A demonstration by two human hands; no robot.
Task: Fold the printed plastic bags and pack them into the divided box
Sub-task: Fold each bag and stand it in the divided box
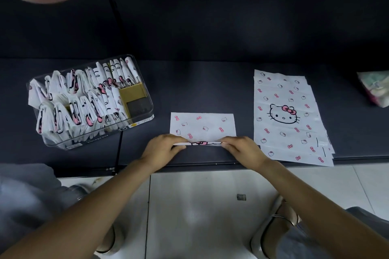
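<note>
Both hands' fingers [179, 147] pinch the bag's [203, 125] near fold.

**One legible label: "Storage box"**

Printed in pale letters on the near wall of the clear divided box [90, 103], low down: "Storage box", legible though small. Further along the same wall, toward the right corner, a strip of small stickers and marks, among them a yellow oval, too small to read. On the flat printed bags [288, 115] and the folded bag [203, 126]: only a cartoon cat face, small cat heads and pink bows, no lettering. Elsewhere nothing legible.
</note>
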